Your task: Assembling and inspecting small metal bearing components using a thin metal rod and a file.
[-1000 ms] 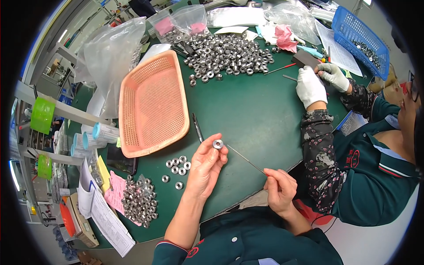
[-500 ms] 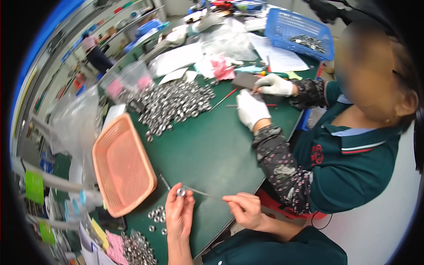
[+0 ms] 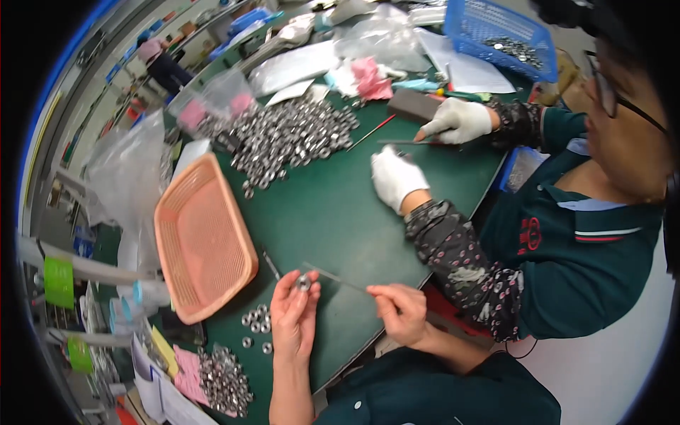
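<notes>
My left hand (image 3: pixel 294 322) holds a small shiny metal ring (image 3: pixel 304 282) upright between thumb and fingertips. In my right hand (image 3: pixel 401 309) is the end of a thin metal rod (image 3: pixel 338 279), like a slim needle file, pinched between thumb and fingers. The rod reaches left to the ring's upper edge; whether it touches the ring I cannot tell. Just beyond my left fingers, a second slim metal tool (image 3: pixel 271 265) lies on the green table. Several loose rings (image 3: pixel 256 319) lie left of my left hand, with a heap of rings (image 3: pixel 225 379) below them.
A pink basket (image 3: pixel 249 265) stands at the left, a large pile of rings (image 3: pixel 290 138) behind it. At right, a co-worker's white-gloved hands (image 3: pixel 397 177) are over the table (image 3: pixel 333 219), one holding a flat tool (image 3: pixel 407 142). A blue basket (image 3: pixel 453 28) stands at the back.
The view has shifted, so the table appears slightly turned. My hands keep the ring and rod in nearly the same pose. The co-worker's gloved hands have moved apart.
</notes>
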`<action>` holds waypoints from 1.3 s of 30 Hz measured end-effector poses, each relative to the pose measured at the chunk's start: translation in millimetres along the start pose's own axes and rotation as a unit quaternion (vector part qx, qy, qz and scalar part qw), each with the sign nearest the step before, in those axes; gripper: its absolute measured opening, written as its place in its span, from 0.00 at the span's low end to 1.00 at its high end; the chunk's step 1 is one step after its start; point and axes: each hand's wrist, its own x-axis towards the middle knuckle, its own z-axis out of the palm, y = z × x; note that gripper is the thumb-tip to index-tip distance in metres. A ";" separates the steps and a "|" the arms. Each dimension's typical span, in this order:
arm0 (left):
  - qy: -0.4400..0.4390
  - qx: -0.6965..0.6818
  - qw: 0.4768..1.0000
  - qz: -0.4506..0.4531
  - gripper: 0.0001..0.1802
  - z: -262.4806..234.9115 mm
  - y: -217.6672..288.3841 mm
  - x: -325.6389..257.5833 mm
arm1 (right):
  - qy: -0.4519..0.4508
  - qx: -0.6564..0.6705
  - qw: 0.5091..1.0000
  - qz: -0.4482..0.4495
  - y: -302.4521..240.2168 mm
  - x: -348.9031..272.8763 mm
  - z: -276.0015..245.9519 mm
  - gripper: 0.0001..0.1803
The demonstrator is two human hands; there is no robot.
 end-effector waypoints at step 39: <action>0.063 0.029 0.998 0.009 0.14 11.8 1.1 2.0 | -0.015 -0.060 0.993 -0.098 8.9 0.2 -0.6 0.09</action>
